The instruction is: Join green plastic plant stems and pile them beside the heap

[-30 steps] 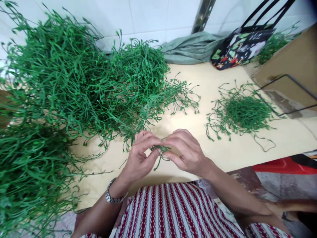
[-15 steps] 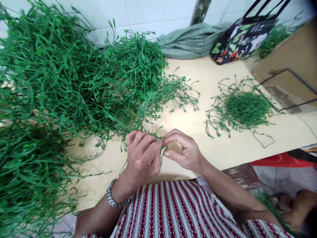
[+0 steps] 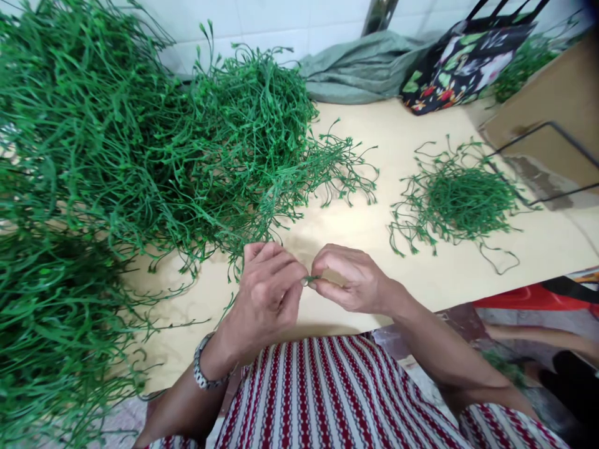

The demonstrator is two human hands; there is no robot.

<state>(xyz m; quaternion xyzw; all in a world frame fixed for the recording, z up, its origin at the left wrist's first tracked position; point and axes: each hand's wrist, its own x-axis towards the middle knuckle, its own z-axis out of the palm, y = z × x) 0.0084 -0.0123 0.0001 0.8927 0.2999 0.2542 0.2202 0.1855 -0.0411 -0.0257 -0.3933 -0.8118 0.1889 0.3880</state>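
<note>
My left hand, with a metal-banded watch on its wrist, is closed with thumb and fingertips together in front of my body. My right hand pinches thumb against fingers just to its right. Between the two sets of fingertips shows a short bit of thin green stem, held from both sides; the rest of it is hidden by my hands. Just beyond my left hand lies the edge of a large heap of green stems with small forked tips. I cannot tell whether they are real or plastic.
A smaller pile of stems lies to the right. Behind stand a grey-green cloth and a flowered bag by the tiled wall. A cardboard box with a black wire frame is at the right edge. Another stem heap spreads at left.
My hands have drawn slightly apart, and the bit of stem between the fingertips now lies level. My right fingers have closed into a pinch. At lower right, another person's limbs have shifted.
</note>
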